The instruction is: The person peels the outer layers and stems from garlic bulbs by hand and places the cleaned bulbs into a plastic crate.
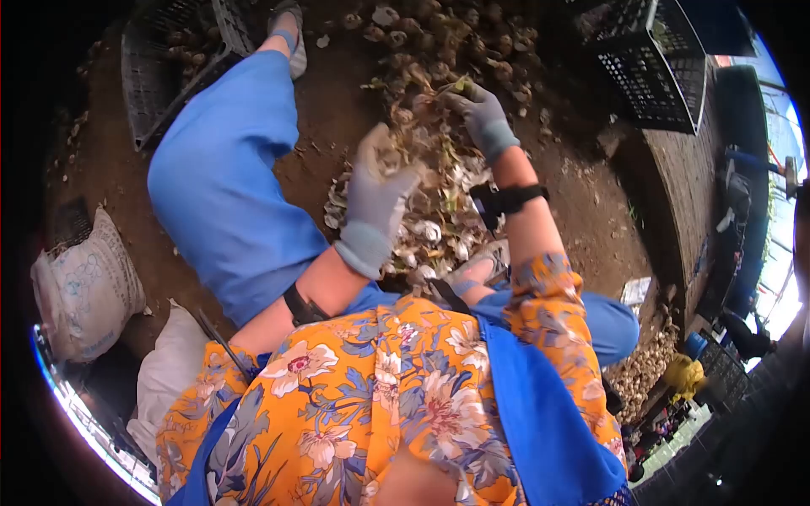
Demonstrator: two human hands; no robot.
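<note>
Both my hands wear grey gloves with soiled fingers. My left hand [377, 192] is over the heap with its thumb and fingers spread apart, slightly blurred; I make out nothing firmly held in it. Further forward, my right hand [478, 116] has its fingers pinched together on a dry garlic stalk [460, 83] with a yellow-green tip. Under and ahead of the hands lies a heap of garlic bulbs [498, 42] with dried stalks. White and purplish garlic skins [429, 229] litter the ground between my legs.
A black plastic crate [135, 93] with garlic stands beyond my left leg; another black crate [654, 80] is at upper right. White sacks [89, 287] sit at left. More garlic [645, 371] lies by my right knee, near a yellow bundle [683, 377]. A ledge [679, 181] runs along the right.
</note>
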